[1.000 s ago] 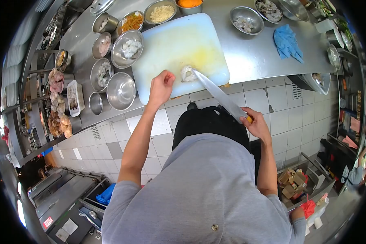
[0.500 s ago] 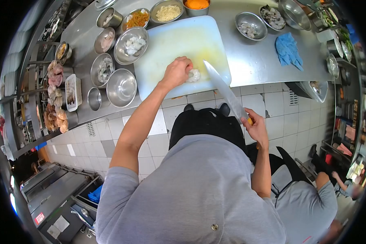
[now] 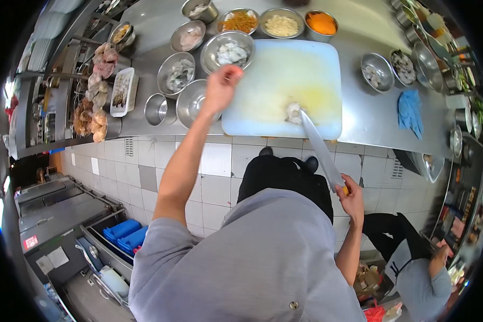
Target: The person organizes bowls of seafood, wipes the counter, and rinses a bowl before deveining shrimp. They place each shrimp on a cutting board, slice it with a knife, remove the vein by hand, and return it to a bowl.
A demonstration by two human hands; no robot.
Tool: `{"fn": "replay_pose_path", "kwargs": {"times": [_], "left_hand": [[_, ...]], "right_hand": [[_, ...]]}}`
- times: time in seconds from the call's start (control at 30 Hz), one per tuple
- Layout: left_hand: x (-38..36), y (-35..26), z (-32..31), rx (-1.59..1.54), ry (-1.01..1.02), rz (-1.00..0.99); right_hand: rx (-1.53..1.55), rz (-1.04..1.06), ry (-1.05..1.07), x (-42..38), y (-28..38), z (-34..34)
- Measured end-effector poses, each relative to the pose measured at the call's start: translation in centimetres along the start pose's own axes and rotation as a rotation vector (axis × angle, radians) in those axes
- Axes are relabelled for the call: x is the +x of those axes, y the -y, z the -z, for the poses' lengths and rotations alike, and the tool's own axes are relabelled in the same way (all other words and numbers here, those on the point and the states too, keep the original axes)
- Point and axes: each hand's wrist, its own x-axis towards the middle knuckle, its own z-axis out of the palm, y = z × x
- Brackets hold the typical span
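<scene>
1. Left hand [image 3: 220, 88] is raised at the far left corner of the white cutting board [image 3: 273, 75], with the fingers curled loosely beside the bowl of pale seafood pieces [image 3: 231, 52]; whether anything is pinched in it cannot be told, since only the back of the hand is seen.
2. Right hand [image 3: 352, 196] is closed around the handle of a long knife [image 3: 321, 146]; the handle is almost wholly hidden by the fingers, and only a small orange bit is seen.
3. The blade tip is laid against a small pale seafood piece [image 3: 293, 111] near the front edge of the board; its exact kind is hard to make out.
4. The board is stained yellow around that piece and rests on the steel surface [image 3: 370, 115].
5. Several steel bowls are ranged along the far and left sides, and a blue cloth [image 3: 411, 111] lies to the right.
6. Another person [image 3: 418, 268] is partly cut off at lower right.
</scene>
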Motion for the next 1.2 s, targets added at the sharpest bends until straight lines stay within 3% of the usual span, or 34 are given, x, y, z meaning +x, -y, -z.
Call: {"fn": "replay_pose_path", "kwargs": {"times": [0.1, 0.23, 0.33, 0.43, 0.63, 0.73, 0.83, 0.97, 1.07, 1.2], "left_hand": [[1.3, 0.8, 7.5, 0.008, -0.171, 0.068], [-0.3, 2.0, 12.1, 0.116, -0.143, 0.131], [-2.7, 4.4, 11.9, 0.457, 0.224, 0.15], [-6.0, 7.4, 9.4, 0.971, 0.271, -0.032], [-5.8, 6.1, 10.2, 0.787, 0.31, 0.126], [-4.9, 6.4, 10.4, 0.793, 0.339, 0.319], [-6.6, 5.9, 10.2, 0.954, 0.194, -0.15], [-5.9, 6.6, 8.9, 0.97, 0.156, 0.026], [-5.3, 2.3, 6.2, 0.92, -0.038, -0.106], [-5.6, -2.1, -2.0, 0.505, 0.096, 0.184]], "right_hand": [[-0.042, -0.037, -0.004, -0.2, 0.4, 0.1], [-0.079, -0.037, -0.055, -0.3, 0.4, -0.3], [-0.072, -0.047, -0.087, -0.4, 0.4, -0.8], [-0.091, -0.053, -0.1, -0.2, 0.3, -1.1], [0.004, -0.076, -0.223, -0.3, 0.7, -0.9], [0.039, -0.093, -0.257, 0.0, 0.5, -0.6], [0.063, -0.062, -0.258, 0.2, -0.2, -0.6], [0.001, -0.062, -0.211, 0.3, -0.7, -0.7], [-0.028, -0.048, -0.189, 0.3, -0.6, -0.7], [-0.015, -0.064, -0.166, 0.6, -1.8, -0.6]]}}
